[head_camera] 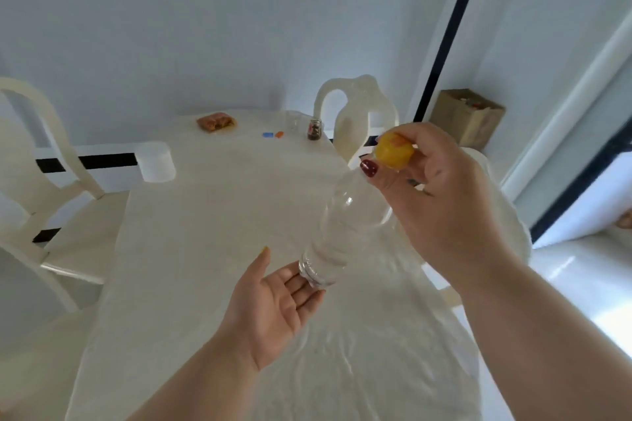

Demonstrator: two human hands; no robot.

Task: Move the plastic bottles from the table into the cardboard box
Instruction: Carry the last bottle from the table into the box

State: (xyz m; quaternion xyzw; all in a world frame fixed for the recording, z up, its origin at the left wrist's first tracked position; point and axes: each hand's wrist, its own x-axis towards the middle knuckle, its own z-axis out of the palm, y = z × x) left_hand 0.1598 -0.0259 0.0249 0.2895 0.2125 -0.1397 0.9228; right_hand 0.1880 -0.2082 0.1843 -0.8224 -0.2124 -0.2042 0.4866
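Observation:
A clear plastic bottle (345, 229) with a yellow cap (393, 151) hangs tilted above the table (205, 249), cap end up and to the right. My right hand (441, 202) grips it at the cap and neck. My left hand (273, 304) is open, palm up, with its fingers just under the bottle's base; whether they touch is unclear. The cardboard box (466, 118) stands on the floor in the far right corner, open at the top, with some items inside.
On the white-clothed table lie a white cylinder (155, 161), a brown snack packet (216, 122), two small caps (273, 135), a glass (294, 120) and a small jar (315, 129). Cream chairs stand at left (41, 161) and at the far right (359, 113).

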